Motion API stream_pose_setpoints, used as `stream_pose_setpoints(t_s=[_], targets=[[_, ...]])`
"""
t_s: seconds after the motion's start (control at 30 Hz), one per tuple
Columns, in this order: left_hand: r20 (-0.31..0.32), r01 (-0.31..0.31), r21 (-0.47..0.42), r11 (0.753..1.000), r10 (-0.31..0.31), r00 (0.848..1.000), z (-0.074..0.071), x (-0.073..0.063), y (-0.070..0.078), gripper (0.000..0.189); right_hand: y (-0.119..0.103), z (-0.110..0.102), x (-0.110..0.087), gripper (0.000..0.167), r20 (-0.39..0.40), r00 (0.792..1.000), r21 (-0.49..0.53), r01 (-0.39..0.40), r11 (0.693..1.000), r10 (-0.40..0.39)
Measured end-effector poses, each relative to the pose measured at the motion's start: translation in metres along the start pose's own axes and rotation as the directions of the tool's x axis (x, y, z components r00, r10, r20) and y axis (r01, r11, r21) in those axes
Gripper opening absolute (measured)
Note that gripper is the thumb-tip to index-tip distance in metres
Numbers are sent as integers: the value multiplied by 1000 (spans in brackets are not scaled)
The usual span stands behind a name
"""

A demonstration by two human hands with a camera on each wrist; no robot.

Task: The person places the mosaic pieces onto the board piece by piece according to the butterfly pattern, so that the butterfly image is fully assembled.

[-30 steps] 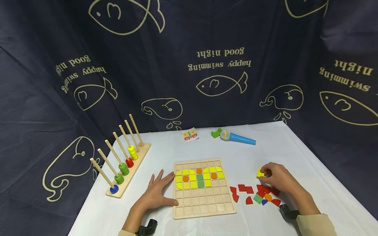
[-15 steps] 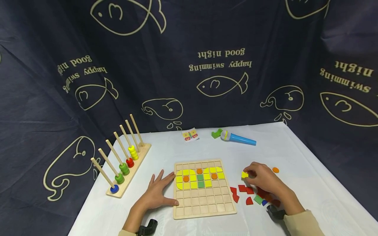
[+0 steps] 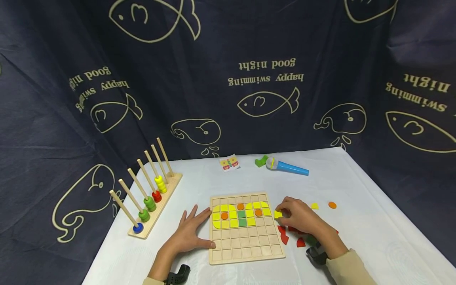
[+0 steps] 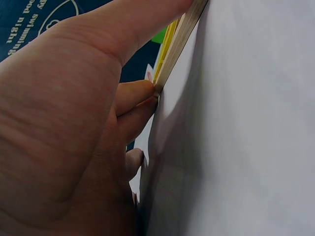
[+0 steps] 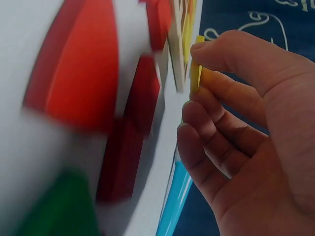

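Dark cloth (image 3: 213, 91) hung behind a white counter (image 3: 356, 182). On it lay a wooden grid board (image 3: 246, 241); from its centre, a bead rack (image 3: 158, 208) stood toward nine o'clock. Nearer, at nine, the left hand (image 3: 190, 234), its grip spread, touched the board's edge; the right hand (image 3: 299, 215) was near three. A blue microphone (image 3: 288, 167) lay toward one o'clock, red pieces (image 3: 301, 242) just past three. Pinched in the right grip, a yellow piece (image 3: 277, 214) was just beside the board, between two and three.

Head view high, facing forward-down across table (image 3: 199, 178); wrist views low, close, facing backdrop (image 3: 206, 67), sharing board (image 3: 245, 241).
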State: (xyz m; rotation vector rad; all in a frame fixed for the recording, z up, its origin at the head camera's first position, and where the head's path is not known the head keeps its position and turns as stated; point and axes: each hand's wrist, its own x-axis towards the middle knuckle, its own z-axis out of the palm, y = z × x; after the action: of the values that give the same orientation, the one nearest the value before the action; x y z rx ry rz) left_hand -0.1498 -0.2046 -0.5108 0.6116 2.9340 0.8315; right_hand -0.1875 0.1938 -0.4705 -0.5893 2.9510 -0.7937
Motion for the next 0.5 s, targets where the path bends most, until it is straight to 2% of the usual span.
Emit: stream_pose_setpoints(t_s=[0.23,0.5], targets=[[-1,-5,-4,1000,5,1000,0,0,-1,110,-15,9,6,25,36,996,-5,87,996,-86],[1,-2,5,1000,2,1000,1,1,-1,110,-30,18,11,24,51,980,-4,193,981,-193]])
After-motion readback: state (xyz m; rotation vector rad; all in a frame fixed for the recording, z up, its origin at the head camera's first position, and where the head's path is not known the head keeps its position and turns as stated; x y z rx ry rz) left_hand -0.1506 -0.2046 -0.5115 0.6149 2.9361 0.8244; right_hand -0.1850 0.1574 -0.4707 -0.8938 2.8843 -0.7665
